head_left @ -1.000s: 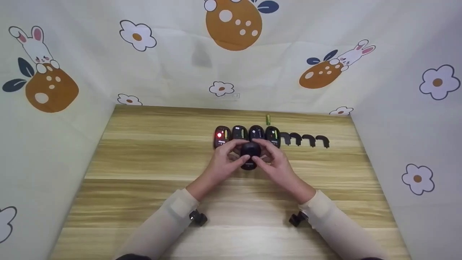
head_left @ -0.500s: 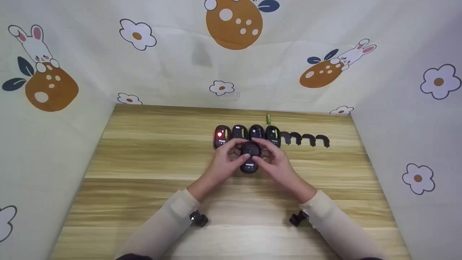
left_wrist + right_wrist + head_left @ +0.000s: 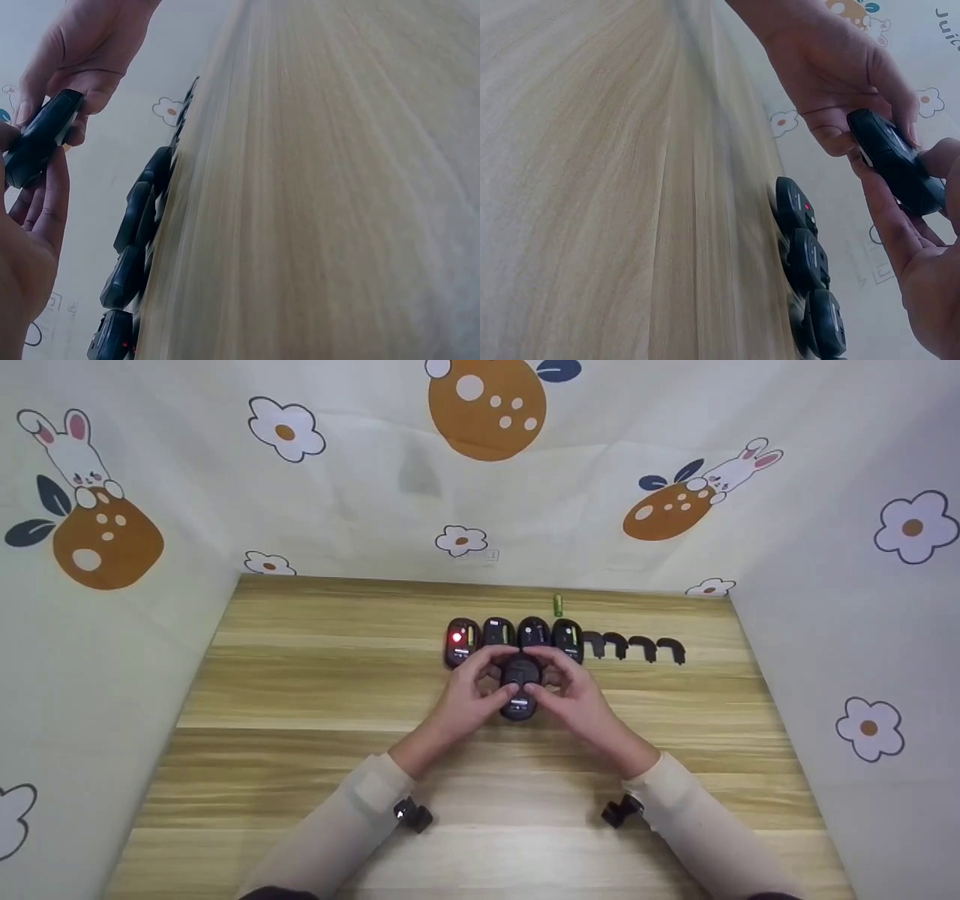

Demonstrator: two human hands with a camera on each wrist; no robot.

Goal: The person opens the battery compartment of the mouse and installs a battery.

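Note:
Both hands hold one black computer mouse [image 3: 519,706] above the table, its labelled underside turned up toward the head view. My left hand [image 3: 474,694] grips its left side, thumb on the underside and fingers around the far end. On the other side, my right hand [image 3: 576,699] grips it the same way, the two thumbs nearly meeting. The wrist views show the mouse [image 3: 43,139] raised off the table between the fingertips. Just beyond the hands, several more black mice [image 3: 462,654] lie belly up in a row; the leftmost glows red, and green batteries show in some.
Right of the row lie several curved black pieces [image 3: 643,646], like battery covers. A loose green battery [image 3: 558,604] lies behind the row. Patterned cloth walls [image 3: 337,510] enclose the wooden table [image 3: 300,675] at the back and sides.
The held mouse has tilted so its underside and label face the head camera more fully. Both hands keep their grip in nearly the same place.

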